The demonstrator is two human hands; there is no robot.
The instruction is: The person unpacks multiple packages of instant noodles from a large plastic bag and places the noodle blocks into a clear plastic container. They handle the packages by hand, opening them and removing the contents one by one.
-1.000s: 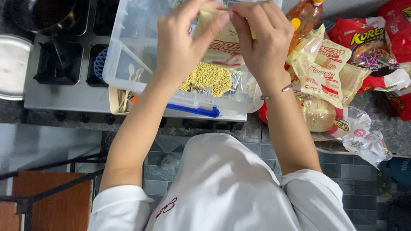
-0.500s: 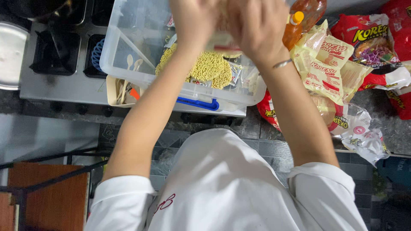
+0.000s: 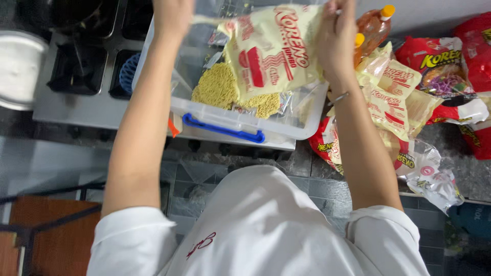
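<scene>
Noodle packet (image 3: 273,51) hung pinched between our left hand (image 3: 174,18) and right hand (image 3: 337,38) over the plastic bin (image 3: 240,122); a jerk might have scattered noodles.

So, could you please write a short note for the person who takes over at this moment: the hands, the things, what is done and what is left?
Left hand: raised over the clear plastic box, pinching the left top corner of the yellow noodle packet.
Right hand: gripping the packet's right top corner.
Packet hangs over the box, apparently torn open at the top.
Done: several dry noodle blocks and small sachets already lie in the box.
Left: more packets wait on the counter to the right, beside two orange-capped bottles.
</scene>
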